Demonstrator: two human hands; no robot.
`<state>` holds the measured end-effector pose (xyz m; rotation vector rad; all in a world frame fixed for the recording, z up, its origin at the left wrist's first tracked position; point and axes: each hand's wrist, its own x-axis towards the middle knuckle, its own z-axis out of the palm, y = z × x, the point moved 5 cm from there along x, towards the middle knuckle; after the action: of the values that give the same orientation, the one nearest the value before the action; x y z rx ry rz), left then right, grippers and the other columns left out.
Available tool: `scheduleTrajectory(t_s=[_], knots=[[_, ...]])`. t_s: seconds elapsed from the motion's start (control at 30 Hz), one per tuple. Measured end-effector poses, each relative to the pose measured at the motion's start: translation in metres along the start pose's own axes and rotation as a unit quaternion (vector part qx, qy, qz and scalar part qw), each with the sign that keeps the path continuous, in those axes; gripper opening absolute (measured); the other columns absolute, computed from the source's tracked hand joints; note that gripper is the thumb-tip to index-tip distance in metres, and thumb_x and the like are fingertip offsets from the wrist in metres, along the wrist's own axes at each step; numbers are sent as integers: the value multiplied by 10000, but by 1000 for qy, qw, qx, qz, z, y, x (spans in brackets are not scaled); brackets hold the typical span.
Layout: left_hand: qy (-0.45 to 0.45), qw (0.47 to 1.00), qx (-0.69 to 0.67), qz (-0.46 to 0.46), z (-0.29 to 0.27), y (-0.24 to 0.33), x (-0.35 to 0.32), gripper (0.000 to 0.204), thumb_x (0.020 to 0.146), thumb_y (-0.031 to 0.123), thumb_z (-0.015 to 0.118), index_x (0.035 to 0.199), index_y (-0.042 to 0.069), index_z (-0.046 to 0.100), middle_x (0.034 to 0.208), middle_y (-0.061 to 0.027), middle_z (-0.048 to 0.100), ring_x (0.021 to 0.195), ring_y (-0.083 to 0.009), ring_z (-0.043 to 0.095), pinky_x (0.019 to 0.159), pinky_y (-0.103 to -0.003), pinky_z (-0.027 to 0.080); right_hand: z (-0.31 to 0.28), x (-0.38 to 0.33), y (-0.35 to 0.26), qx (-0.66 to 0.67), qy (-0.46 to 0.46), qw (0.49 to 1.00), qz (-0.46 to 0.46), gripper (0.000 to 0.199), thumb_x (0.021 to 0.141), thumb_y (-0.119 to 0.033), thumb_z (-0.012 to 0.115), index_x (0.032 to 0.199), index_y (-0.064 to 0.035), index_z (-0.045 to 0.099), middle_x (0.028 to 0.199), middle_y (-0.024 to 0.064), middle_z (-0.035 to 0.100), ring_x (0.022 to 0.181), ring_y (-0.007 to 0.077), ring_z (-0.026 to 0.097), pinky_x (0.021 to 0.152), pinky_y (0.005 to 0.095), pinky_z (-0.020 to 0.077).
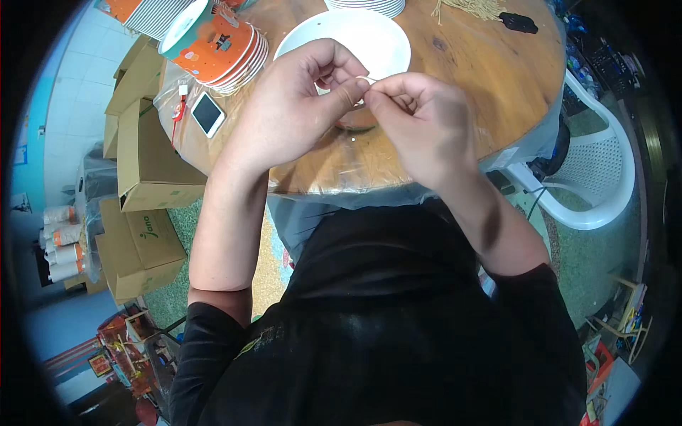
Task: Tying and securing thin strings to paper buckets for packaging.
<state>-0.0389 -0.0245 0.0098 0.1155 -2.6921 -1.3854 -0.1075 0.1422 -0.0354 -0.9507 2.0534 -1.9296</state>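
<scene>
Piece point(372, 79), thin and pale, is pinched by left hand point(304, 98) and right hand point(430, 110) near the white bowl point(380, 42); stacked orange tubs point(219, 53) are left of the bowl.

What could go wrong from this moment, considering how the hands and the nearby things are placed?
The left hand and right hand hold a thin pale piece by the fingers; being so small, it might slip and drop. The left hand also appears close to the stack of orange tubs, so a sideways move could knock it. The phone lies near the left forearm and might be pushed along the table.
</scene>
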Motion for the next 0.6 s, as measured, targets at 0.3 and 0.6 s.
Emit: scheduleTrajectory(t_s=[0.3,0.6], knots=[[136,943,120,279,8,5,-22,329,860,69,897,1151,70,744,1090,-82,764,1019,-265,746,904,-376,598,-5,0,5,258,-51,953,151,282,1048,-141,740,1124,126,787,997,134,815,858,135,746,773,263,568],[209,901,187,330,21,2,-25,239,856,73,902,1063,103,784,958,-44,777,877,-263,764,797,-388,605,-7,-1,17,217,-75,962,150,287,1065,-167,740,1166,99,787,1006,110,807,861,110,696,796,257,537]])
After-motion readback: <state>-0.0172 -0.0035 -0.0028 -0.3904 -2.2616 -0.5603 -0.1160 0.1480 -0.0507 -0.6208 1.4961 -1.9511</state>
